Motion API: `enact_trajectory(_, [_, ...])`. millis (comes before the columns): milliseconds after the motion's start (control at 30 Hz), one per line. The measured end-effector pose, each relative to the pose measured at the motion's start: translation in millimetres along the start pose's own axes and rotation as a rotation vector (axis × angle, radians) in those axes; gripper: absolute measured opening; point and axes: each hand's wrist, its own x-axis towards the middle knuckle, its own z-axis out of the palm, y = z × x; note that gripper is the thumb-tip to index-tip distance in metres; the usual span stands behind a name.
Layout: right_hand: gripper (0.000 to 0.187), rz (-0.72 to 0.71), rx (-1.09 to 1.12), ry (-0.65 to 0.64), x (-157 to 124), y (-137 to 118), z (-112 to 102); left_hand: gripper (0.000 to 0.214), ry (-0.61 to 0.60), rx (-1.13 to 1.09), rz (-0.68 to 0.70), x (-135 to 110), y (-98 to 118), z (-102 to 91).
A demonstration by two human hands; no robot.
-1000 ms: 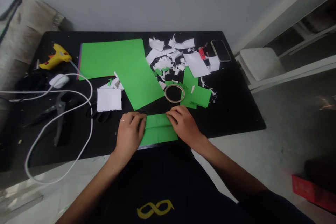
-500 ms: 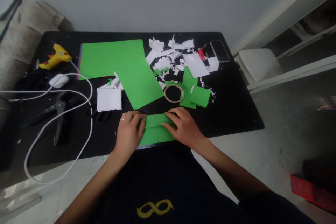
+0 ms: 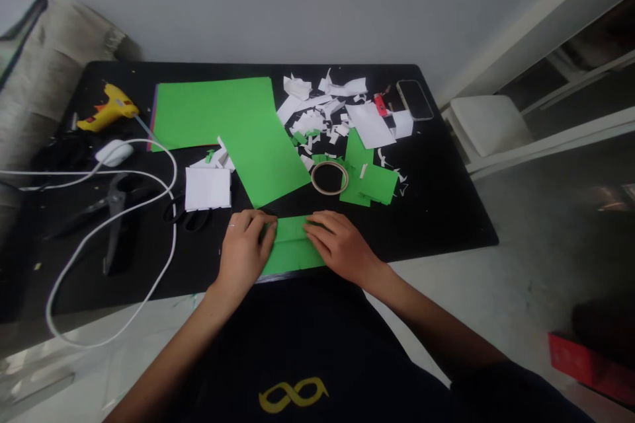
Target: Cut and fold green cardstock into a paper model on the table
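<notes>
A green sheet of paper point(image 3: 292, 248) with a crease across it lies at the table's near edge, between my two hands. My left hand point(image 3: 244, 241) is closed at its left side, thumb and fingertips together on the upper left corner. On the opposite side, my right hand point(image 3: 342, 244) has its fingers bent and close together, gripping the upper edge; part of the paper is hidden beneath it. Just beyond the paper are a larger green sheet point(image 3: 268, 158) and a roll of tape point(image 3: 315, 186) standing flat as a ring.
Left: a yellow glue gun point(image 3: 110, 109), a white cable point(image 3: 173, 238), large scissors point(image 3: 115, 211), a white paper stack point(image 3: 208, 189) over black-handled scissors point(image 3: 196, 219). Right: paper scraps point(image 3: 310, 122), green pieces point(image 3: 378, 184), a red object point(image 3: 380, 104), a phone point(image 3: 415, 100).
My right hand has slid slightly left along the paper's upper edge, and its fingers have drawn closer together. My left hand has stayed in place.
</notes>
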Motion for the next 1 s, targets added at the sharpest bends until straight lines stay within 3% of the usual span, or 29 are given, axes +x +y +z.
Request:
enact_trajectory(333, [0.026, 0.040, -0.036, -0.055, 1, -4, -2, 0.015, -0.008, 0.028, 0.002, 1, 1, -1.2])
enact_trajectory(600, [0.028, 0.034, -0.092, -0.061, -2, -5, 1, 0.035, -0.098, 0.029, 0.154, -2, 10, 0.7])
enact_trajectory(1000, [0.028, 0.047, -0.017, -0.027, -3, -2, 3, 0.033, -0.140, 0.134, 0.173, -7, 26, 1.9])
